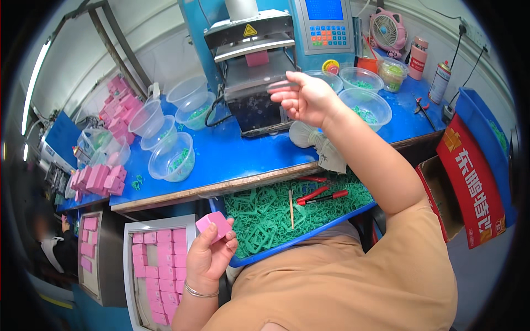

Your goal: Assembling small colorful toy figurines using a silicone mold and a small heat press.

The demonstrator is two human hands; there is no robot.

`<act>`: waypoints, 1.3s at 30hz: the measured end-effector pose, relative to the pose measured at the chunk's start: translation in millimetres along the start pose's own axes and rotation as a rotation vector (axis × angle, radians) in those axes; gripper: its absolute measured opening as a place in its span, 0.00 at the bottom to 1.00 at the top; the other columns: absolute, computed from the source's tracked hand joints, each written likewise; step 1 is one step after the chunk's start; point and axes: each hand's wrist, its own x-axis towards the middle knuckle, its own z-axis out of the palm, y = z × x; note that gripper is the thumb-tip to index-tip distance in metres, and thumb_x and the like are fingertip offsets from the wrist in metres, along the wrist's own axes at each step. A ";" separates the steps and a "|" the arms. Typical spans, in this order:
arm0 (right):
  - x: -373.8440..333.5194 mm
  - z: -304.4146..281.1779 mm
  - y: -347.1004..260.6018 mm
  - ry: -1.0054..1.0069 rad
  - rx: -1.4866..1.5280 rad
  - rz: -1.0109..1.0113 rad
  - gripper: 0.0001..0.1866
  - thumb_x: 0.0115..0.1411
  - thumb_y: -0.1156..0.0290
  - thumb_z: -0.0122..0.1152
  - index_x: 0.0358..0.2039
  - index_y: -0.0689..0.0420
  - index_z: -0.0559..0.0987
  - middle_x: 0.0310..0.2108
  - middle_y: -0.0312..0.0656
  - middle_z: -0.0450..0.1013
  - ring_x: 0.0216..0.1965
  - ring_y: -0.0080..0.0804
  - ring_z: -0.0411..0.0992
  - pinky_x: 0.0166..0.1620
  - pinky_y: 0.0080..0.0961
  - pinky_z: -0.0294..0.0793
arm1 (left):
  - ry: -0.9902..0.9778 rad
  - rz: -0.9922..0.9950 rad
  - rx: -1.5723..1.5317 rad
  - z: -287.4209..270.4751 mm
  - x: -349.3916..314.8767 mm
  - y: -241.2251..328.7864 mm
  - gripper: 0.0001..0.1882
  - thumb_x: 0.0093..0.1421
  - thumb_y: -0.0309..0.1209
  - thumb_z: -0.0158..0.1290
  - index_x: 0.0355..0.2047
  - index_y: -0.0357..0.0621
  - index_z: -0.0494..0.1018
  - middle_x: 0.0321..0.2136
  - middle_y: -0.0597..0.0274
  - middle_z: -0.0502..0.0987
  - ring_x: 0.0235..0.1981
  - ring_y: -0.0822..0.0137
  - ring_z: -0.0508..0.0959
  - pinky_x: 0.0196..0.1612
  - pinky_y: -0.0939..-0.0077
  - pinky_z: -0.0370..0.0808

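Observation:
My left hand (208,251) is closed around a pink block (214,225), thumb on its near side, above the left edge of a blue tub (259,251) of green plastic scraps. My right hand (306,99) is raised in front of a press machine (259,83), palm partly toward me and fingers apart. A pale blurred streak crosses beside its fingers; I cannot make out what it is. Another pink block (257,58) sits under the press head. Below my right hand lies a tied pale cloth bundle (312,138) at the bench edge.
A tray (131,276) with rows of pink blocks stands left of my left hand. Clear plastic bowls (172,160) with green bits flank the press. Red-handled pliers (313,196) and a cotton swab (291,209) lie on the scraps. A red cardboard box (469,187) stands at right.

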 end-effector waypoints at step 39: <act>-156.5 -7.4 139.3 -0.689 -0.323 0.238 0.28 0.62 0.71 0.46 0.62 0.51 0.53 0.48 0.45 0.69 0.33 0.25 0.72 0.38 0.22 0.71 | -0.563 1.545 1.651 64.6 15.4 -0.4 0.19 0.40 0.37 0.64 0.35 0.58 0.73 0.50 0.53 0.63 0.54 0.45 0.63 0.57 0.50 0.60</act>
